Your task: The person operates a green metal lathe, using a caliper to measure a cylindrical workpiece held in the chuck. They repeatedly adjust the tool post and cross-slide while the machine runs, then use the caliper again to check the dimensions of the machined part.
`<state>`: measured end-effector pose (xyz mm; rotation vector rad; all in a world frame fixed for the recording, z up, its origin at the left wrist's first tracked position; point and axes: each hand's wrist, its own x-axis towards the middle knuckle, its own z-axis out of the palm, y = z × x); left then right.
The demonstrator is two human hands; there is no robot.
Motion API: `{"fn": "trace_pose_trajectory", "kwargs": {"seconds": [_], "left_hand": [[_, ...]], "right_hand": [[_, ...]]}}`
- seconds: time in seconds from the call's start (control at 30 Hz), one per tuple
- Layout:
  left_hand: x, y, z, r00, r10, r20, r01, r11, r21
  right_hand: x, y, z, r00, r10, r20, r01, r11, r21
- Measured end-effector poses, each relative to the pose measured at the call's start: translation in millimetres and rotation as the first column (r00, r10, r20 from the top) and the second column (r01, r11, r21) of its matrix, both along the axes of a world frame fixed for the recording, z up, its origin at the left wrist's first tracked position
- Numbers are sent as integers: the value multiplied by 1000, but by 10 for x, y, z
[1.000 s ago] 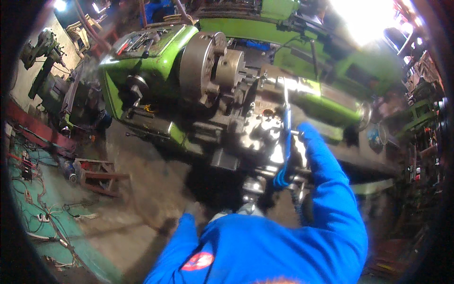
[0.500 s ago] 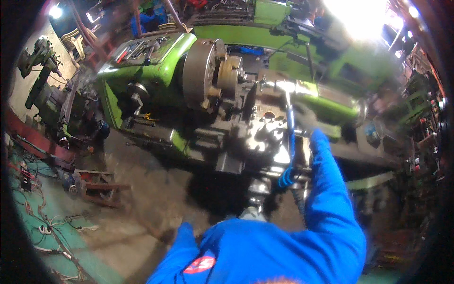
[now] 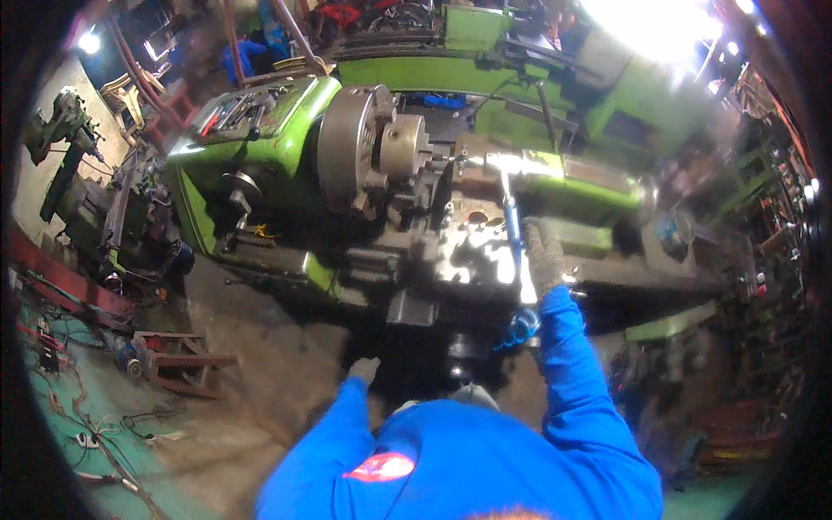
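Note:
A large green lathe stands in front of me, with a round metal chuck (image 3: 347,147) and a smaller brass-coloured cylinder (image 3: 404,146) at its left end. My right hand (image 3: 544,256), in a grey glove, is over the carriage with its fingers stretched out. Just left of it runs a blue and silver rod-like tool or hose (image 3: 512,227), whose upper end meets the bright metal tailstock end (image 3: 511,162). Whether the glove touches it I cannot tell. A blue coil (image 3: 523,324) hangs below. My left hand (image 3: 365,371), also gloved, is low by my body, its fingers too small to read.
Hand tools lie on the green headstock top (image 3: 238,113). A crank handle (image 3: 243,199) sticks out from its front. A reddish metal frame (image 3: 184,360) stands on the floor at left, near loose cables (image 3: 104,442). Another green machine (image 3: 407,74) is behind.
My right hand has drawn back toward me from farther over the lathe and is less blurred. The left gloved hand now shows clear of the sleeve. The whole view has shifted slightly.

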<state>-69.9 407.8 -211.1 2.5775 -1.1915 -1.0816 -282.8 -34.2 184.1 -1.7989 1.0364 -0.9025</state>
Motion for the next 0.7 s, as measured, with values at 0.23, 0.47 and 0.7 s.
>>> {"fn": "trace_pose_trajectory", "kwargs": {"seconds": [0.23,0.47,0.7], "left_hand": [[-339,-164,38,1000,3,27,-2,1000,-32],[-973,-271,-102,999,-34,-21,36,995,95],[-1077,-196,-262,971,213,109,-203,974,-95]], "right_hand": [[49,74,87,989,-27,-143,-6,975,-224],[54,37,2,990,-5,-138,-42,941,-336],[22,2,35,986,25,-165,-89,917,-389]]}}
